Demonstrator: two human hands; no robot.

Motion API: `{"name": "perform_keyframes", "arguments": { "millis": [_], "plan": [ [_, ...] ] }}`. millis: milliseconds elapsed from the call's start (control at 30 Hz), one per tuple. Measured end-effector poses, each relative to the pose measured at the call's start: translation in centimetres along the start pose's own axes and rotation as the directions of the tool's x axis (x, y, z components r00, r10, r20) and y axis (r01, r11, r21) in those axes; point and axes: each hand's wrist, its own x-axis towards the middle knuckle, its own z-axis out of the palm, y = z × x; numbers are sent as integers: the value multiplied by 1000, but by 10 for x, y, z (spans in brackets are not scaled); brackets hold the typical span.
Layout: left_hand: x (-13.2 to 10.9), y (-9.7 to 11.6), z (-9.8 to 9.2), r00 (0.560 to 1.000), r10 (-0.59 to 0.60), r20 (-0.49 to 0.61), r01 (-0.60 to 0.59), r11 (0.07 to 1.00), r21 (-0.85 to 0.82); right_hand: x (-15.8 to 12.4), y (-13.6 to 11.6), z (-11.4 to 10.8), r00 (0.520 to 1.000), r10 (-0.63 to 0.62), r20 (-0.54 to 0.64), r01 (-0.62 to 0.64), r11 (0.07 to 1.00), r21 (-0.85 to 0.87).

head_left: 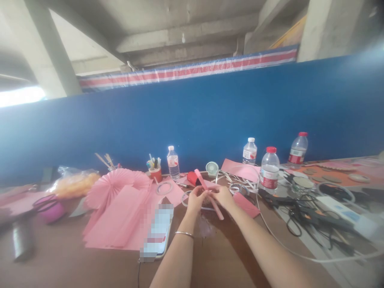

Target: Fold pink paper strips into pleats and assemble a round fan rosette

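Between my two hands a narrow pink folded paper strip (217, 209) is held at a slant, its ends sticking out above and below the fingers. My left hand (196, 199), with a bracelet on the wrist, pinches the strip around its middle. Close beside it, my right hand (224, 197) grips the same strip, fingers closed. Just behind the hands lies a red cup (193, 178) on its side. Left of my forearm rests a phone (160, 232), and farther left are stacked pink paper sheets (115, 218) with pleated pink paper fans (112, 184).
Water bottles (173, 163) stand along the blue partition (192, 116). A cup of pens (155, 173) and a small fan (212, 168) are at the back. Glue guns with tangled cords (312, 212) lie right; a white cable (279, 242) loops nearby. A purple bucket (51, 210) sits left.
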Motion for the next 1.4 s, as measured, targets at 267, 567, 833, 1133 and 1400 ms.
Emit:
{"name": "perform_keyframes", "arguments": {
  "millis": [267,567,833,1133,1400],
  "plan": [
    [6,-18,1,981,-181,-69,160,958,-239,-9,-6,3,887,-462,-6,370,719,-588],
    [6,-22,1,976,-218,-7,192,870,-454,-13,-4,10,870,-493,19,373,633,-679],
    [5,-17,3,992,-123,-32,108,946,-305,-11,0,7,864,-504,14,392,655,-646],
    [6,-20,-1,992,-126,28,129,960,-250,-9,3,8,849,-528,-15,412,679,-608],
    [6,-19,1,987,-161,2,155,944,-292,-7,4,10,843,-533,-66,411,719,-560]
  ]
}}
